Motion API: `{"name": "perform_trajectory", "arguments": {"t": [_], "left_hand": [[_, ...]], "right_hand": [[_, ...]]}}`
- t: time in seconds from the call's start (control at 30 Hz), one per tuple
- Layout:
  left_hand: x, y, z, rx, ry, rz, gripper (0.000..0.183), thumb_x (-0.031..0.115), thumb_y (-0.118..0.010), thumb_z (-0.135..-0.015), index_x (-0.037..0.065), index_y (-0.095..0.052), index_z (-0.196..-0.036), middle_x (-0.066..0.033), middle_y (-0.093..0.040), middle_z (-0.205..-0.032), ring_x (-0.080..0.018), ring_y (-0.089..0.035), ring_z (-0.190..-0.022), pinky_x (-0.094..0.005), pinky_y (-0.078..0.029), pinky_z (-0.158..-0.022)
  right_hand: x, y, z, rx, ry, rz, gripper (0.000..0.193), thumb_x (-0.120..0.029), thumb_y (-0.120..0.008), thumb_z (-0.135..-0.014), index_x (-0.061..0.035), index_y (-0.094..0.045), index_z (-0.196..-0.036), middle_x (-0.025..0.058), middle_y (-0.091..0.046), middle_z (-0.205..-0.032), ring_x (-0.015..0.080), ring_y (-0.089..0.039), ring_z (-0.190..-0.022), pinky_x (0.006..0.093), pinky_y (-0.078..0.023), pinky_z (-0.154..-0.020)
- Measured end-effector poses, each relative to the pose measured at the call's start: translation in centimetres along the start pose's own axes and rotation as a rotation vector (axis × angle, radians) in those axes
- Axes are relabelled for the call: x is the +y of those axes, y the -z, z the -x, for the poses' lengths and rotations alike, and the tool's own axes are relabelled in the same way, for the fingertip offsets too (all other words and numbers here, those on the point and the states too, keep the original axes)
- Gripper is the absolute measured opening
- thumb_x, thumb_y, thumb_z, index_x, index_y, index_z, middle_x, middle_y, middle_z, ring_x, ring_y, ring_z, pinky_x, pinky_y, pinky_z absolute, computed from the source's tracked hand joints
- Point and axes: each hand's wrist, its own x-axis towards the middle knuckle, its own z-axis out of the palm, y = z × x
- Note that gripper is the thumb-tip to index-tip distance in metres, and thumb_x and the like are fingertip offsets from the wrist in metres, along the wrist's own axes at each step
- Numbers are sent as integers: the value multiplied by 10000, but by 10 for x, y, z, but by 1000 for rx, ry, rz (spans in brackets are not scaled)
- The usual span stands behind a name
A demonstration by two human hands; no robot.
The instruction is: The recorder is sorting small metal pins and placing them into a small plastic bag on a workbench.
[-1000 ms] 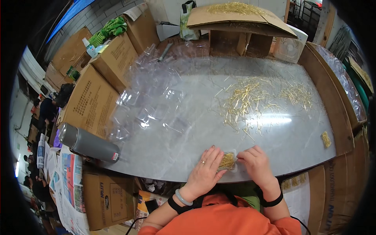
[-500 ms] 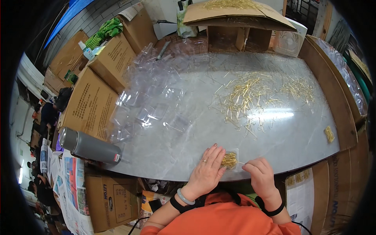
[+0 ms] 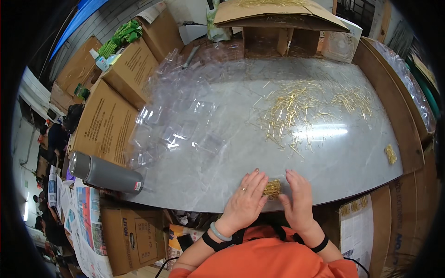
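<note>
Unlike the earlier frame, where it pinches one pin, the right hand (image 3: 299, 204) is released, fingers extended, beside one bundle of gold pins (image 3: 272, 189) near the front edge of the counter (image 3: 208, 180); the left hand (image 3: 244, 201) remains flat over the bundle's left end, and whether it grips cannot be determined. Dark printing marks the brown carton (image 3: 104, 127) at left; one grey bottle (image 3: 111, 173) bears a small label (image 3: 137, 185). One second bundle (image 3: 390, 154) lies far right.

Grey bottle (image 3: 111, 175), white fan (image 3: 341, 42), green cloth (image 3: 121, 37)
</note>
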Motion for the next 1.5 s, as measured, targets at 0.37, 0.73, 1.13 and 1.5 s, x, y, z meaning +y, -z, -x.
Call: {"name": "perform_trajectory", "arguments": {"t": [0.37, 0.73, 1.13, 1.5], "left_hand": [[-4, -7, 8, 68, 79, 113, 762, 121, -675, -969, -24, -251, -1585, -247, -424, -1560, -446, -440, -1429, -496, -395, -1172], [-12, 0, 12, 98, 77, 351, 1022, 192, -807, -860, -11, -154, -1619, -275, -421, -1557, -455, -468, -1404, -463, -486, -1096], [-18, 17, 11, -69, -37, 516, 1169, 100, -734, -787, -32, 70, -1626, -300, -143, -1676, -444, -303, -1524, -458, -389, -1192], [-36, 19, 12, -146, -81, 781, 1191, 165, -748, -827, -28, 117, -1623, -327, -119, -1678, -454, -222, -1555, -482, -253, -1254]], "right_hand": [[-4, -8, 1, -178, -18, 49, 701, -246, -680, -971, 56, -369, -1523, 232, -467, -1544, 440, -381, -1475, 646, -196, -1207], [-15, -23, -13, 35, 5, 95, 446, -250, -767, -885, -42, -663, -1267, 177, -618, -1387, 390, -518, -1355, 583, -296, -1171], [-15, -42, -18, 34, -74, 191, 447, -273, -830, -826, -75, -699, -1205, 160, -611, -1386, 417, -489, -1368, 586, -311, -1163], [-44, -31, -14, -99, -87, 527, 553, -448, -790, -843, -144, -680, -1292, 177, -477, -1516, 476, -394, -1412, 628, -315, -1160]]}}
